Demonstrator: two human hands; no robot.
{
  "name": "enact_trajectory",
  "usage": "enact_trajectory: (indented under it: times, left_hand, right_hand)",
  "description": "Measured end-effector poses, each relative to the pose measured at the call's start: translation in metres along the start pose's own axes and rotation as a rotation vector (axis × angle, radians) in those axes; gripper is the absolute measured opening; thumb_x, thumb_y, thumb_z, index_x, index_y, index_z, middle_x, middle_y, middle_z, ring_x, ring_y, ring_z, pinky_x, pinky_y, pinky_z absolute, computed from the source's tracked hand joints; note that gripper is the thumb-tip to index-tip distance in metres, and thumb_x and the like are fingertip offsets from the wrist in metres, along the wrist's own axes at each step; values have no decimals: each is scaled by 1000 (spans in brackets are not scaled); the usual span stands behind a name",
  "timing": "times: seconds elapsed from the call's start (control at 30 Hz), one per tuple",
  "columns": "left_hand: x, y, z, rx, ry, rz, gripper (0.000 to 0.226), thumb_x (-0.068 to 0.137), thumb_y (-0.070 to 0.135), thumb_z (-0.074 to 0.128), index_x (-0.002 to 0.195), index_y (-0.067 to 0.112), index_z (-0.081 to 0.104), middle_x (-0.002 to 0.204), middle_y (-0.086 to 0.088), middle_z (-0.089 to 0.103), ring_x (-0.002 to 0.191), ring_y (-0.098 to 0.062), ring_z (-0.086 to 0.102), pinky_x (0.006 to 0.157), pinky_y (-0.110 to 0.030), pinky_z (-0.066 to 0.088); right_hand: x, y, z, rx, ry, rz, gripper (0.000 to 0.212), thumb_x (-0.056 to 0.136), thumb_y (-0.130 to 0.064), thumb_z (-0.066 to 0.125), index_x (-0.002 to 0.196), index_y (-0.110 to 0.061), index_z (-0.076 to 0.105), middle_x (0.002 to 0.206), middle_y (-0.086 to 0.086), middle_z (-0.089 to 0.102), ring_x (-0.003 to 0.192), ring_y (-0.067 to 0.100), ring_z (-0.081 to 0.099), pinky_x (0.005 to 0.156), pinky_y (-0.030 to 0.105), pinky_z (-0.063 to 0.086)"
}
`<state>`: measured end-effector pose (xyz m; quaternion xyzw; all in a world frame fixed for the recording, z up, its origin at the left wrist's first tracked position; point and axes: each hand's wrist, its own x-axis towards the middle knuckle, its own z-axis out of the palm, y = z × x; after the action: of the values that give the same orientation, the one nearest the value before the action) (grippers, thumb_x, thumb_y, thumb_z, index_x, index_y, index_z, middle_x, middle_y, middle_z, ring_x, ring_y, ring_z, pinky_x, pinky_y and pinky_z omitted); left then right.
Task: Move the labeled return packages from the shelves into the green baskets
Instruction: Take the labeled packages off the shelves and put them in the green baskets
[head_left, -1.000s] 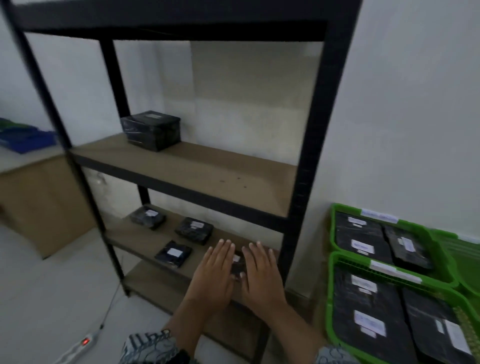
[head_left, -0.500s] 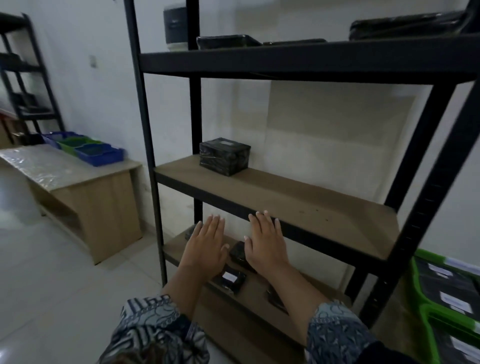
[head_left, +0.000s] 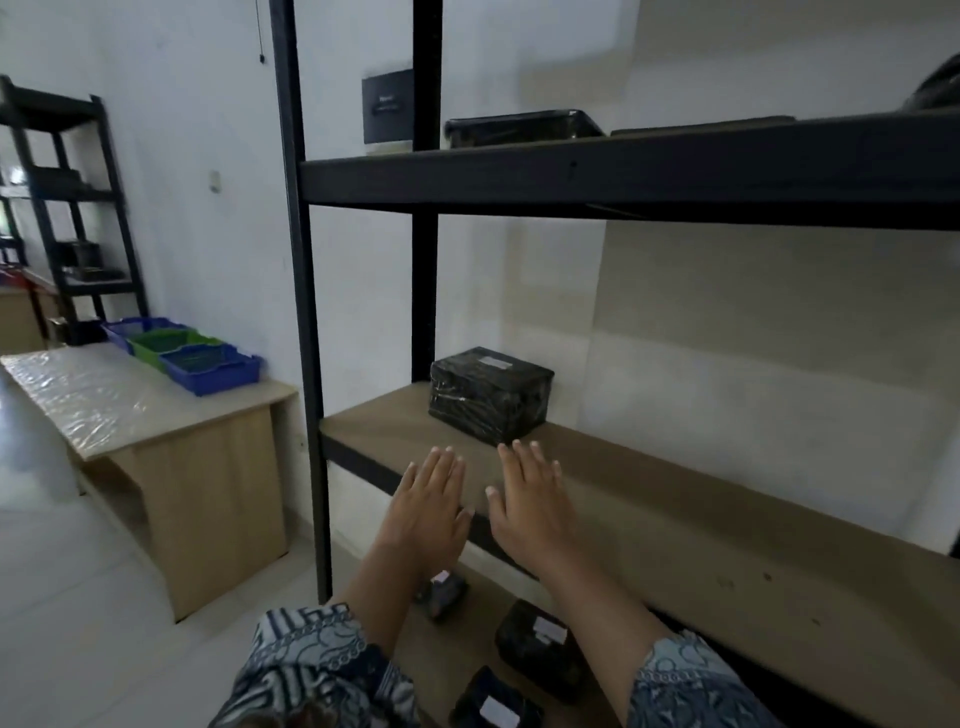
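Observation:
A black wrapped box package (head_left: 491, 392) with a pale label on top stands at the back left of the middle shelf (head_left: 675, 499). My left hand (head_left: 428, 506) and my right hand (head_left: 532, 501) are held flat, side by side, fingers straight, over the shelf's front edge just short of the box; neither holds anything. Three small black labeled packages (head_left: 537, 649) lie on the lower shelf under my arms. More black packages (head_left: 522, 127) lie on the upper shelf. No green basket with packages is in view.
The black metal shelf posts (head_left: 301, 312) rise at left. A wooden desk (head_left: 156, 415) at left carries blue baskets (head_left: 210, 366) and a green basket (head_left: 174, 340). A second black shelf unit (head_left: 67, 218) stands at far left. White floor lies below left.
My view has swung up and left, away from the green baskets on the right. Both hands rose from the lower shelf to the middle shelf, toward the black box, still flat and empty.

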<state>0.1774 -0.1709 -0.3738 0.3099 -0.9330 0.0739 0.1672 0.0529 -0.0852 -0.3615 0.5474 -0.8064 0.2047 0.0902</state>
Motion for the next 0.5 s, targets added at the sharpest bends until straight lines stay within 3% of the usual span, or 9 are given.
enact_trajectory:
  times: [0.1, 0.27, 0.5]
  left_hand:
    - [37, -19, 17, -24, -11, -10, 64, 97, 42, 24, 149, 11, 2, 157, -8, -3, 143, -20, -9, 113, -36, -7]
    - [78, -56, 46, -51, -61, 8, 89, 73, 55, -12, 149, 13, 4, 157, -7, -2, 143, -20, -8, 114, -38, -4]
    - [127, -117, 69, -147, -87, 77, 92, 71, 63, -8, 149, 17, 8, 157, -5, 4, 143, -19, -4, 113, -36, -5]
  right_hand:
    - [46, 7, 6, -10, 10, 25, 57, 99, -36, 29, 151, -20, 13, 160, 2, 5, 148, 20, -3, 119, 43, 0]
    - [105, 15, 18, -48, 44, 70, 56, 99, -38, 31, 150, -22, 15, 160, 5, 8, 147, 25, 2, 118, 48, 12]
    - [167, 16, 25, -47, 80, 154, 57, 98, -46, 31, 150, -30, 13, 160, 2, -1, 147, 29, -8, 114, 56, 8]
